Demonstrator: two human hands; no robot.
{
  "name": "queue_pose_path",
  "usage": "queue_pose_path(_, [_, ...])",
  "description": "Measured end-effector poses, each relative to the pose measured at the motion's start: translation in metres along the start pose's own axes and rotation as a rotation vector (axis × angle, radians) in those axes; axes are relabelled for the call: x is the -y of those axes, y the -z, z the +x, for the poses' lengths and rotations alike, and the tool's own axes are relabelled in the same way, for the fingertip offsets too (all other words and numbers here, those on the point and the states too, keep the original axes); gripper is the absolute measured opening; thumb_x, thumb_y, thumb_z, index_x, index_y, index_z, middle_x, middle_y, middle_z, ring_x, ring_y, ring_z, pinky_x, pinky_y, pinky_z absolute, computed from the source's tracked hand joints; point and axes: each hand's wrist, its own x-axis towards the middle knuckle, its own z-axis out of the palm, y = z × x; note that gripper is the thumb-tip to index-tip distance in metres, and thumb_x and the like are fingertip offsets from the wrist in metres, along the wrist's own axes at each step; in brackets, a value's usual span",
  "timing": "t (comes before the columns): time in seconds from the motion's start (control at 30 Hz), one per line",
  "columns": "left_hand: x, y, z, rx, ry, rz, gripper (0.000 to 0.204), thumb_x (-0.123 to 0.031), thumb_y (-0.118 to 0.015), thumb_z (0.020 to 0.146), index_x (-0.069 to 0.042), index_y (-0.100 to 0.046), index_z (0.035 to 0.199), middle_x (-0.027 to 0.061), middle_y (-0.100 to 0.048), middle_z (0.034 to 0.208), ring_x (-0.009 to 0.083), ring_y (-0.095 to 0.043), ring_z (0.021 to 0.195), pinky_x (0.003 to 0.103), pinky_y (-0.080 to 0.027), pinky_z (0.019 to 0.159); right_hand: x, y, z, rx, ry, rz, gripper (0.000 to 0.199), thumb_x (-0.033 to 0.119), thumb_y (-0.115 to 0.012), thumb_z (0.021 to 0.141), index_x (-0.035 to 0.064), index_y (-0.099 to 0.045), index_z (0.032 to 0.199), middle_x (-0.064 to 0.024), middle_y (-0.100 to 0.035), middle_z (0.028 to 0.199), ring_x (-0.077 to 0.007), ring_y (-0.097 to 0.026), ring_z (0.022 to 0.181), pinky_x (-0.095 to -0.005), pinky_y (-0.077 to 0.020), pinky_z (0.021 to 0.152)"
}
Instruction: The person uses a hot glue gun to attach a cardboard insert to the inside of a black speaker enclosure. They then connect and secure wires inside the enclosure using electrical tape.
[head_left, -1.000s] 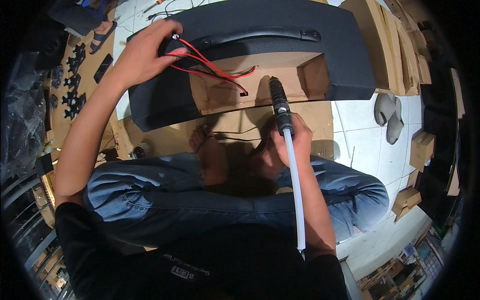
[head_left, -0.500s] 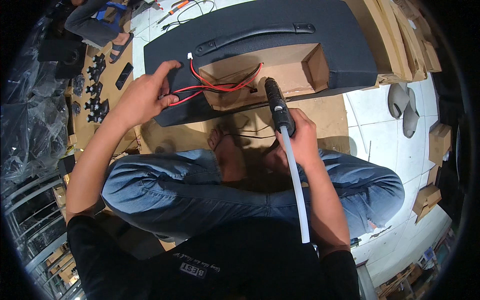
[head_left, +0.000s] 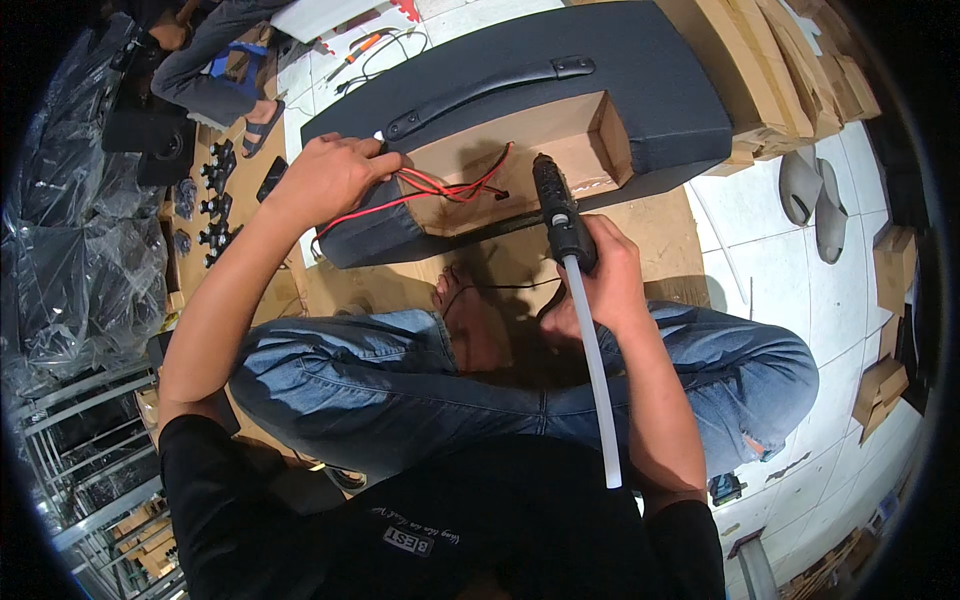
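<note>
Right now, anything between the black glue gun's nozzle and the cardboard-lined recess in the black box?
Nothing visible. The right hand holds the black glue gun with its nozzle at the recess edge; the red and black wires, held by the left hand, lie left of it.

— Pale tiled floor [head_left: 780,290] over here, a pair of grey slippers [head_left: 815,200] lying on it.
— And there, left: plastic-wrapped bundles [head_left: 70,260], metal racks [head_left: 80,440] below, cardboard stacks [head_left: 790,70] along the right.
</note>
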Motion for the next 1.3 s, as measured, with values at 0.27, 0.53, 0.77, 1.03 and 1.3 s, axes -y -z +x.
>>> queue_pose_path(0.27, [0.03,0.018,0.033,-0.259,0.212,0.099,0.028,-0.01,-0.065,0.09,-0.018,-0.065,0.117,0.0096,-0.062,0.107,0.0318,-0.068,0.094,0.044,-0.056,0.077,-0.003,0.004,-0.001,-0.039,0.028,0.015,0.045,-0.001,-0.077,0.065,-0.0052,-0.062,0.108,-0.0224,-0.065,0.096,-0.0447,-0.065,0.087,-0.0423,-0.054,0.08])
queue_pose_path(0.53, [0.057,-0.025,0.08,-0.318,0.483,-0.055,0.017,-0.024,-0.064,0.097,-0.019,-0.07,0.113,0.0118,-0.062,0.109,0.0335,-0.069,0.097,0.047,-0.058,0.077,0.006,-0.007,0.0,0.221,-0.186,0.18,0.038,0.007,-0.073,0.069,-0.0014,-0.067,0.105,-0.0189,-0.063,0.085,-0.0389,-0.061,0.08,-0.0463,-0.0498,0.08])
queue_pose_path(0.77, [0.06,-0.049,0.104,-0.444,0.485,-0.139,0.022,-0.022,-0.064,0.096,-0.017,-0.073,0.115,0.0112,-0.069,0.099,0.0345,-0.07,0.09,0.048,-0.058,0.077,-0.01,-0.006,-0.005,0.163,-0.318,0.363,0.036,0.006,-0.072,0.072,-0.003,-0.07,0.107,-0.0119,-0.07,0.092,-0.0209,-0.066,0.086,-0.0328,-0.0526,0.079])
queue_pose_path(1.03, [0.085,-0.065,0.122,-0.348,0.247,-0.317,0.051,0.007,-0.056,0.082,-0.011,-0.069,0.128,0.0139,-0.068,0.113,0.036,-0.066,0.11,0.045,-0.054,0.096,-0.013,-0.015,-0.008,0.169,-0.373,0.414,0.039,0.006,-0.074,0.072,-0.0022,-0.072,0.111,-0.0111,-0.072,0.096,-0.0193,-0.066,0.089,-0.0334,-0.0533,0.083])
queue_pose_path(1.3, [0.075,-0.052,0.1,-0.236,0.337,-0.449,0.05,0.003,-0.057,0.094,-0.013,-0.06,0.142,0.0168,-0.058,0.127,0.0362,-0.06,0.118,0.043,-0.05,0.102,0.006,-0.006,-0.005,0.169,-0.222,0.257,0.036,0.006,-0.072,0.072,-0.0033,-0.069,0.107,-0.0119,-0.067,0.089,-0.0209,-0.062,0.077,-0.0346,-0.0522,0.074])
